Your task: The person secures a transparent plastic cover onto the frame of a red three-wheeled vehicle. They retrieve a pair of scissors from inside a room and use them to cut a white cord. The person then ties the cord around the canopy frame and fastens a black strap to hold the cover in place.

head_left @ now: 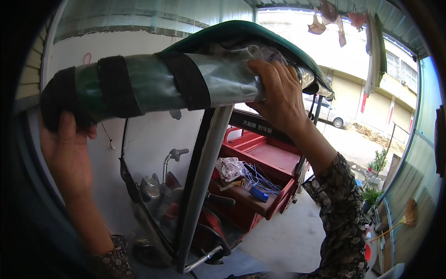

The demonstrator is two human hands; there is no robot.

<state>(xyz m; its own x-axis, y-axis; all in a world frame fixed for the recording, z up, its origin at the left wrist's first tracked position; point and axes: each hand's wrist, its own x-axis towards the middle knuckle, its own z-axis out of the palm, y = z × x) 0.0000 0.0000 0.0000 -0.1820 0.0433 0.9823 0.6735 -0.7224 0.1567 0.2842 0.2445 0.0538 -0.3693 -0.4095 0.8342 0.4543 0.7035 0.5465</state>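
Observation:
A thick roll of clear, greenish plastic sheeting [151, 83] stretches across the upper left under the edge of a green canopy [241, 31]. Black bands wrap round it, and its left end is black. My left hand [67, 156] holds that black end from below, thumb up against it, with some fingers hidden behind. Further right, my right hand [281, 95] grips the roll from above and the outer side, fingers curled over the wrinkled plastic. The canopy stands on a grey metal post [204, 186] of a red cargo tricycle [272, 156].
Below the roll are the tricycle's handlebar [174, 156] and brown seat [244, 195], which bears a patterned cloth [229, 168], blue cords and a blue box [259, 194]. Clothes [375, 51] hang at upper right. A broom [409, 215] and potted plants [371, 194] stand along the right side.

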